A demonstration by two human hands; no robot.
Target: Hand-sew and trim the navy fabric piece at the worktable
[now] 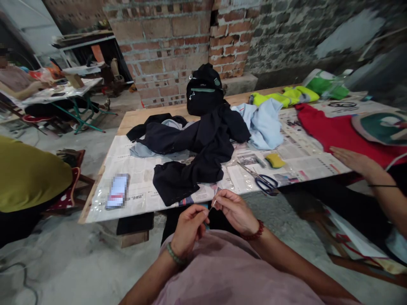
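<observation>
My left hand (189,226) and my right hand (235,212) meet in front of my body, just off the near edge of the table. Both are closed in a pinch. Between the fingertips is a small thin item (213,205), pale and sliver-like, too fine to name. Just beyond my hands lies a dark trouser-like garment (203,140), crumpled, with one end (176,182) near the table edge. To the right of my hands rest scissors (265,183) with dark handles and a yellow sponge (275,160).
Newspaper (143,192) covers the table. It bears a phone (117,191), a black backpack (205,91), a light blue cloth (267,123) and a neon yellow garment (286,96). At right, another person's hand (351,161) rests by a red cloth (333,129). Someone in olive (32,173) sits left.
</observation>
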